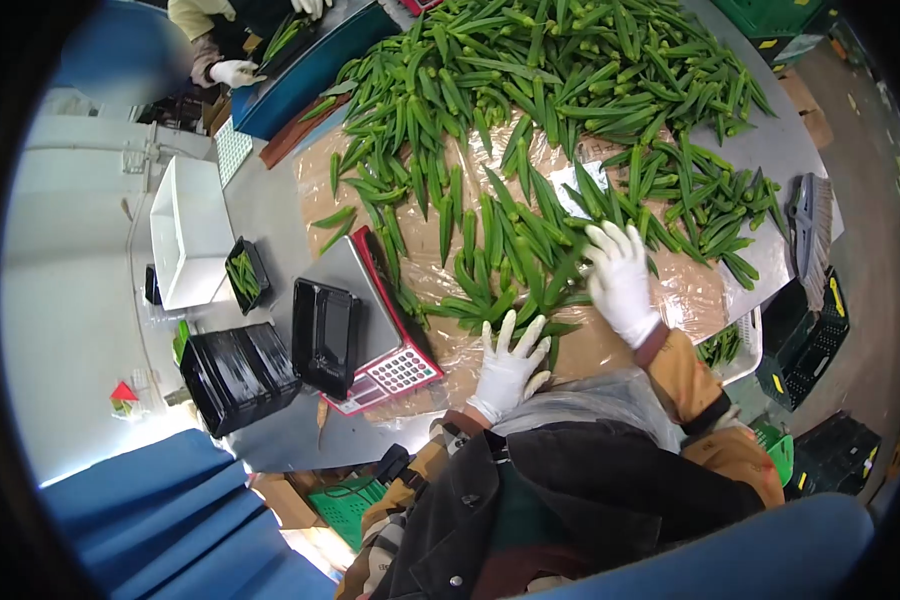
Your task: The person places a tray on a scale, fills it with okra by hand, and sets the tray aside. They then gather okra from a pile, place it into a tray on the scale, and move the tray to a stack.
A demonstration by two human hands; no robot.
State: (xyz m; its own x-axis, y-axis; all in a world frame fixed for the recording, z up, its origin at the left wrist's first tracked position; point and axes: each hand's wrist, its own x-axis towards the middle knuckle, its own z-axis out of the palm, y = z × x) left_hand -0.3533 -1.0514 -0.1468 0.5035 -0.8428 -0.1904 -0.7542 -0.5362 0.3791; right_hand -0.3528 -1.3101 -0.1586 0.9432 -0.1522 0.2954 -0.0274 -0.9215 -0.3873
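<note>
Green okra pods [515,235] lie loose on brown cardboard under clear film. My left hand [510,368], in a white glove, rests at the near edge of a small okra cluster [480,295], its fingers spread. My right hand [622,285], also gloved in white, is farther right, with its fingers stretched over the right side of the loose pods. A few pods beside its fingertips look blurred; no pod is plainly gripped. A red and silver weighing scale [395,340] stands left of my left hand, with a black plastic tray [325,338] on it.
A large okra heap [590,70] covers the table's far side. Stacked black trays [238,372], a filled tray [245,275] and a white foam box [190,232] stand left. A grey brush [812,235] lies right. Another person's gloved hand [235,73] is at the upper left.
</note>
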